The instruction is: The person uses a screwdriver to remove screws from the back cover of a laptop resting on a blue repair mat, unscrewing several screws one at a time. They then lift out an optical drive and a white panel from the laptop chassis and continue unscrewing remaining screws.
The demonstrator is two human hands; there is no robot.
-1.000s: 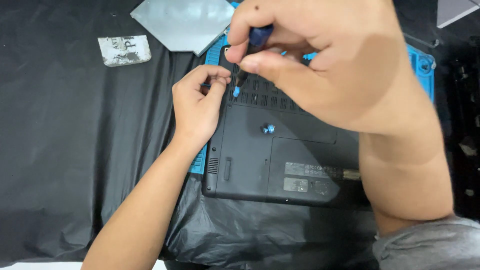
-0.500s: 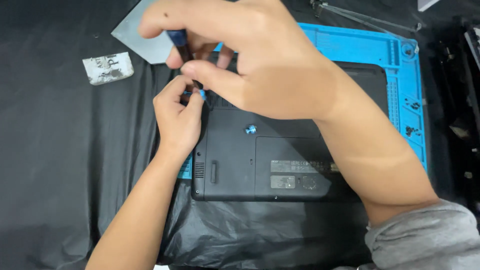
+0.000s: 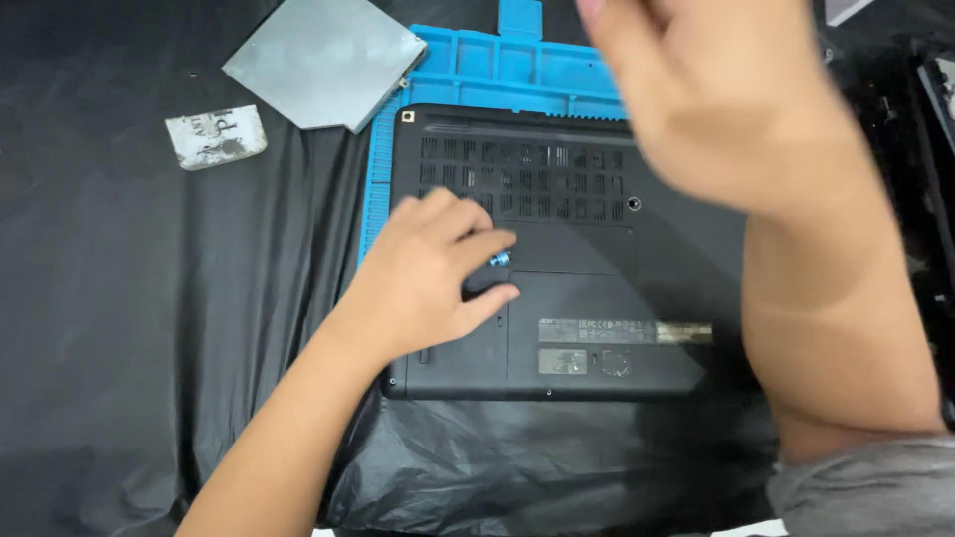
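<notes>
A black laptop (image 3: pixel 597 298) lies upside down on a blue work mat (image 3: pixel 537 75). My left hand (image 3: pixel 428 273) rests flat on its base with the fingers spread. Its index finger and thumb lie either side of a small blue round piece (image 3: pixel 499 259) on the base. My right hand (image 3: pixel 716 109) hangs blurred above the laptop's upper right part. Its fingertips run out of the top of the view, so whether it holds anything is not visible. No screwdriver shows in the view now.
A grey metal plate (image 3: pixel 323 60) lies at the mat's upper left corner, with a worn white label piece (image 3: pixel 214 136) to its left. Black plastic sheeting (image 3: pixel 149 328) covers the table. Dark parts lie at the right edge (image 3: pixel 935 149).
My right hand, which held a blue screwdriver at the laptop's upper left corner, has lifted away to the upper right. My left hand has moved down to the small blue piece.
</notes>
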